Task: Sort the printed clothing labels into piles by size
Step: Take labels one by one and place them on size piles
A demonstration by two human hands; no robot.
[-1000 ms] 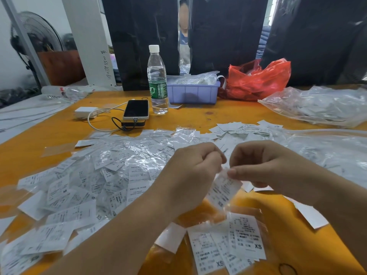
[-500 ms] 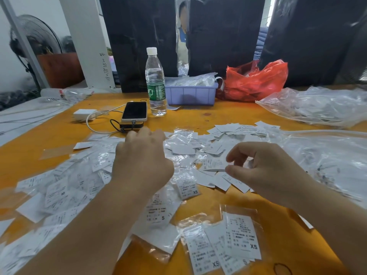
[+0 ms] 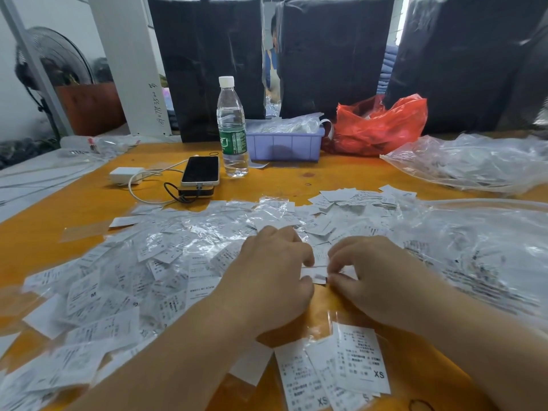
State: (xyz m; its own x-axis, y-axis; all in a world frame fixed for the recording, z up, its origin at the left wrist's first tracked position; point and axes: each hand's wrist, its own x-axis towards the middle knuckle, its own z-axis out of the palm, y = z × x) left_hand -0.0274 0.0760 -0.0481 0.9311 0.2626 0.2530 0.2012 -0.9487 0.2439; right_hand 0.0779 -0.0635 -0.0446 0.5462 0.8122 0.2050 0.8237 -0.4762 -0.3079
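Note:
Several white printed labels in clear sleeves lie in a wide heap [image 3: 124, 280] across the left and middle of the orange table [image 3: 341, 179]. A small pile of labels marked XS [image 3: 355, 366] sits near the front edge. More loose labels [image 3: 353, 200] lie further back. My left hand [image 3: 272, 277] and my right hand [image 3: 376, 274] meet at the table's middle, fingers curled, and together pinch one small label [image 3: 315, 275] between their fingertips, just above the table.
A water bottle [image 3: 232, 129], a phone on a power bank [image 3: 201, 171] with a white charger [image 3: 126, 175] and a lilac bin [image 3: 286, 142] stand at the back. A red bag [image 3: 382, 126] and clear plastic bags [image 3: 474, 164] lie right. A person stands behind the black bundles.
My left hand has come back from the heap on the left to the middle. Both hands now pinch one label together, where half a second ago they were apart.

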